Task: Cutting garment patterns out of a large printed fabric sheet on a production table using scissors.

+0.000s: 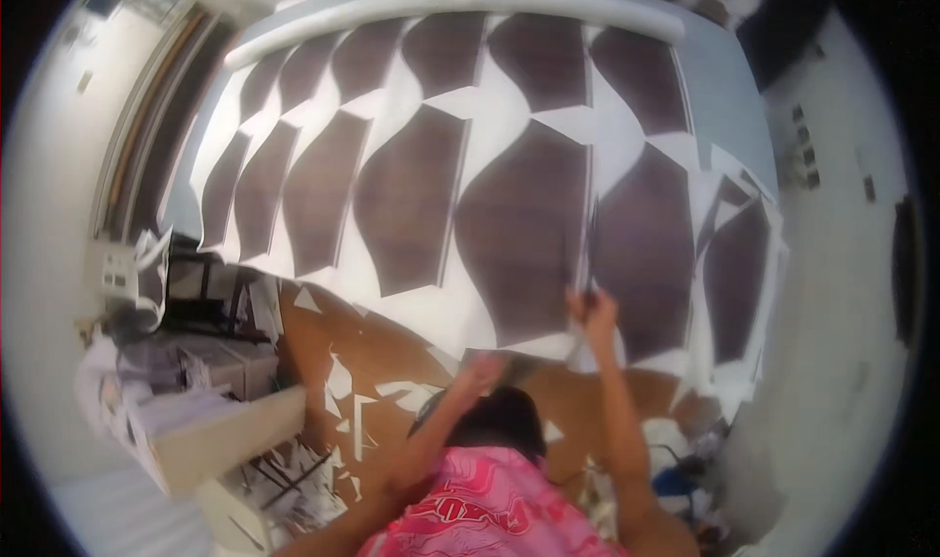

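A wide white sheet printed with brown curved panels (529, 214) lies over the table. My right hand (595, 314) is closed around a pair of scissors (591, 249) near the sheet's front edge. The scissor blades look parted and point away from me, along the narrow white strip between two large brown panels. Just short of the front edge, left of the scissors, is my left hand (480, 371). Its fingers are blurred, and I cannot tell whether they grip the sheet's edge.
A long white roll (450, 14) lies across the table's far side. White paper scraps (340, 381) litter the brown floor (305, 347). At the lower left stands an open pale box (230, 425) with sheets inside. Walls rise on both sides.
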Action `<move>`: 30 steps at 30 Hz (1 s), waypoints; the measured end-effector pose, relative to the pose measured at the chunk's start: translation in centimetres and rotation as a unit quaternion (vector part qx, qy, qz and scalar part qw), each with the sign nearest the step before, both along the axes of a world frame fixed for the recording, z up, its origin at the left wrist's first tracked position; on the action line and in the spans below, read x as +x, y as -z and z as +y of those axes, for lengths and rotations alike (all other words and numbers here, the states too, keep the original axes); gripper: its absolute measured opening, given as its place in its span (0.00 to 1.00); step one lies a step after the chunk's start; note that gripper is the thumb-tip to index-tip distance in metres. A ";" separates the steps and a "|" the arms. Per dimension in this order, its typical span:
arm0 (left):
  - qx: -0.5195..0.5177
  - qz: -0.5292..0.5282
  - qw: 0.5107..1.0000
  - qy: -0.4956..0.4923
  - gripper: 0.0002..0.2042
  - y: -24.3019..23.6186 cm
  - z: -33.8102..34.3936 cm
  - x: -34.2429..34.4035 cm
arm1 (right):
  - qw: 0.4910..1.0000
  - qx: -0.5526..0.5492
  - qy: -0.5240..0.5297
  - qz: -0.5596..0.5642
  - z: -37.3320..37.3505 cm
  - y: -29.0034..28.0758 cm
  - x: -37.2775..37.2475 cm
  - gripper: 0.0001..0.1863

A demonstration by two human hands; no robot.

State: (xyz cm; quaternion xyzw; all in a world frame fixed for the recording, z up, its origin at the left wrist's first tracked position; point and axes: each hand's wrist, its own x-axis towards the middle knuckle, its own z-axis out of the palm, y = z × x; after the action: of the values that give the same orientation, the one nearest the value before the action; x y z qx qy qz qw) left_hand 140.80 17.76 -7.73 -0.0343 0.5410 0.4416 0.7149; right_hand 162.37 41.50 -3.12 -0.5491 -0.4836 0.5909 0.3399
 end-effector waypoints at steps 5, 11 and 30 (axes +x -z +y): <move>0.027 -0.007 0.983 -0.181 0.30 -1.2 -3.4 -13.4 | 0.974 -0.178 -0.088 -0.108 -21.7 -9.7 -0.9 0.19; 0.004 0.208 0.976 -0.064 0.16 1.6 -2.7 -19.0 | 0.914 -0.359 -0.189 -0.012 -30.5 -5.5 -6.0 0.25; 0.047 0.214 0.975 0.034 0.18 -1.6 -4.8 -21.9 | 0.954 -0.286 0.057 0.064 -35.5 -4.0 -28.2 0.23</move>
State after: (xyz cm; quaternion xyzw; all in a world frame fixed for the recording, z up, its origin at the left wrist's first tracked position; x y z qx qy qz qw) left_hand 118.89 12.92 -6.18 0.1135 0.6610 0.4391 0.5979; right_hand 134.13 5.98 0.88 -0.6108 -0.2396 0.7180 0.2323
